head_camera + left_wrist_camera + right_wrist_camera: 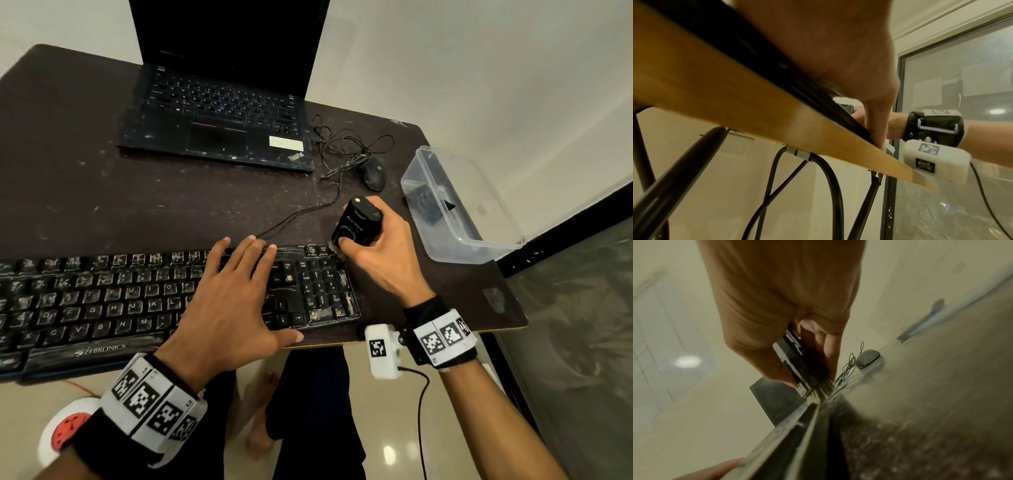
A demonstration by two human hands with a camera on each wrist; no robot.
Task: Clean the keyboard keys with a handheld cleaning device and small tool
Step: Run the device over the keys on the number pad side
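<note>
A dusty black keyboard [102, 301] lies along the near edge of the dark table [85, 192]. My left hand [233, 294] lies flat on its right half, fingers straight and spread, thumb at the front edge. My right hand [373, 246] grips a small black handheld cleaning device [358, 222] with a brush end. The pale bristles [823, 390] touch the keyboard's far right corner [813, 407]. In the left wrist view my left hand [838, 61] rests on the keyboard's front edge [777, 78].
An open black laptop [219, 116] stands at the back. A black mouse [375, 174] with a tangled cable lies right of it. A clear plastic box [459, 205] sits at the table's right edge. A glass panel [582, 325] is close on the right.
</note>
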